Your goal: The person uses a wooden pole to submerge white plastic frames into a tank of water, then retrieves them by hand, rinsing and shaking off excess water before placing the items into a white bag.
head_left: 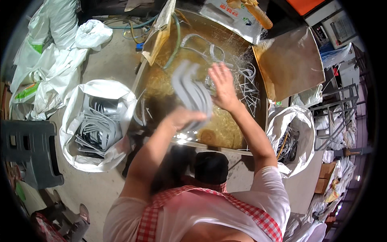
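Observation:
Over a shallow tank (139, 76) of brownish water, my left hand (183, 118) is closed round the lower end of a bundle of grey curved strips (192, 88). The bundle is smeared by motion and bends in an S shape. Just to its right, my right hand (223, 86) is held up with fingers stretched out and nothing in it. A pale looped strip (197, 37) lies in the water beyond both hands. Several thin light-coloured pieces (250, 90) are heaped along the tank's right side.
A white sack of grey strips (98, 129) stands left of the tank, another white sack (296, 137) right. A green hose (177, 40) hangs into the water. Brownish boards (288, 64) flank the tank. A dark plastic stool (30, 151) is far left; a person's foot (84, 213) shows lower left.

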Tool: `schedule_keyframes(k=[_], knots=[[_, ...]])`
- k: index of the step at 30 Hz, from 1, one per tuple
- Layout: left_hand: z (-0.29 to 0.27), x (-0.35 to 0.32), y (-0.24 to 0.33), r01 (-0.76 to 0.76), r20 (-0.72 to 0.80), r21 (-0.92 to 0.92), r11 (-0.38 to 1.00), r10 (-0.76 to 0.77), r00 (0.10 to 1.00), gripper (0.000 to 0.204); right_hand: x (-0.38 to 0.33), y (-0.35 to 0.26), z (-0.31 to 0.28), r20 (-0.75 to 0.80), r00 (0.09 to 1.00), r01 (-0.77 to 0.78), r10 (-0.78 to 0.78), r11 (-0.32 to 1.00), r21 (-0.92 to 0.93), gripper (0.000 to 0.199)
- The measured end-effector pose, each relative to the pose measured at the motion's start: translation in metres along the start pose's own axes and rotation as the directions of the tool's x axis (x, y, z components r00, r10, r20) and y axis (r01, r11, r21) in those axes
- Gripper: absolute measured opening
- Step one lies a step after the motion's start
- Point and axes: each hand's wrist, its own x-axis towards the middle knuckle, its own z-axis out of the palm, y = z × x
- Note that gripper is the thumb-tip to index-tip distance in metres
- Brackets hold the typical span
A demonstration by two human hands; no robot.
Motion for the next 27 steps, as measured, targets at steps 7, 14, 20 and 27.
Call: schedule_keyframes(k=[7, 14, 20, 27], knots=[[0.015, -0.011, 0.007, 0.2, 0.359, -0.198, 0.96, -0.118, 0.926, 0.065, 0.021, 0.007, 0.006, 0.348, 0.918, 0.005, -0.192, 0.881, 0.474, 0.043], [0.0, -0.006, 0.0, 0.196, 0.437, -0.356, 0.914, -0.022, 0.899, 0.075, 0.01, -0.009, 0.019, 0.478, 0.876, -0.394, 0.069, 0.675, 0.624, 0.029], [-0.048, 0.004, 0.013, -0.189, -0.245, 0.431, 0.882, 0.316, 0.917, 0.085, -0.02, 0.015, 0.039, 0.384, 0.872, -0.472, 0.303, 0.728, 0.497, 0.028], [-0.036, 0.014, 0.005, -0.253, -0.257, 0.271, 0.929, 0.323, 0.911, 0.117, -0.02, 0.04, 0.044, 0.147, 0.647, -0.675, 0.748, 0.473, 0.567, 0.022]])
